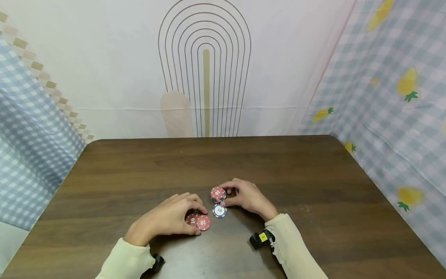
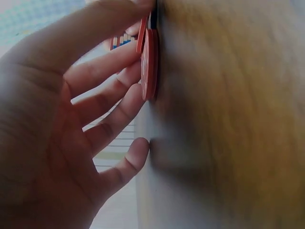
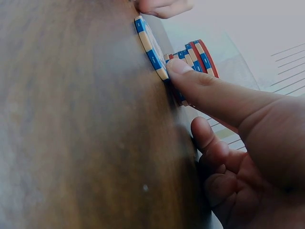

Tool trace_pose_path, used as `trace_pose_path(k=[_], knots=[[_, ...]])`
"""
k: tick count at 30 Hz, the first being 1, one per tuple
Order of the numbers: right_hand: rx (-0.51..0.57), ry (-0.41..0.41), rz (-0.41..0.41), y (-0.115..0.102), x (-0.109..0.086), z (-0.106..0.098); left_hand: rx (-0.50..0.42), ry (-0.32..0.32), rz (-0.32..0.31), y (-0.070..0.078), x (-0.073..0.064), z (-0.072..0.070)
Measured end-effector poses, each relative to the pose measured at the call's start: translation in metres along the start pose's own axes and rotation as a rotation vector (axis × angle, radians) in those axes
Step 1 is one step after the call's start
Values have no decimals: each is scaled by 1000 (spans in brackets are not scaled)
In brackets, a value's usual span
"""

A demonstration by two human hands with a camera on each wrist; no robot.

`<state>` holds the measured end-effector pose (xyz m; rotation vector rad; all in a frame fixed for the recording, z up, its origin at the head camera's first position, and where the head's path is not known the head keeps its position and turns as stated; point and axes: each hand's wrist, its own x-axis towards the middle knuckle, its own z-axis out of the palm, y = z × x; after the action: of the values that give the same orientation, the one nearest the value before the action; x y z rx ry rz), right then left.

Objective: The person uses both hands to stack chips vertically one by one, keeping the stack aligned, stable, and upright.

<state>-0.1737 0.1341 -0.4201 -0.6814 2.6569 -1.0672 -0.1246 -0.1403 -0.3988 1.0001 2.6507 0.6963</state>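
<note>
My left hand curves over red poker chips marked 10. Its thumb and index finger pinch one red chip, which tilts against the lower red chips in the left wrist view. The other fingers of that hand spread behind them. My right hand grips a short stack of poker chips between thumb and fingers, a red one on top and blue-edged ones beneath. Touching the near side of that stack is a blue and white chip, with the right thumb tip at its edge.
A brown wooden table lies under both hands. Behind it hangs a white cloth with arch lines. Checked cloths hang at the left and right. Both sleeves carry black wrist devices.
</note>
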Motion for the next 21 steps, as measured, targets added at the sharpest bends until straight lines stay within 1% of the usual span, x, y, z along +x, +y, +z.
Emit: trace_pose_path(k=[6,11,21], knots=[[15,-5,29,0,-3,0,-2,11,7,1,1,4],[23,-16,29,1,-3,3,-6,17,8,-1,-1,8],[23,-3,20,1,0,2,16,55,51,-2,-1,5]])
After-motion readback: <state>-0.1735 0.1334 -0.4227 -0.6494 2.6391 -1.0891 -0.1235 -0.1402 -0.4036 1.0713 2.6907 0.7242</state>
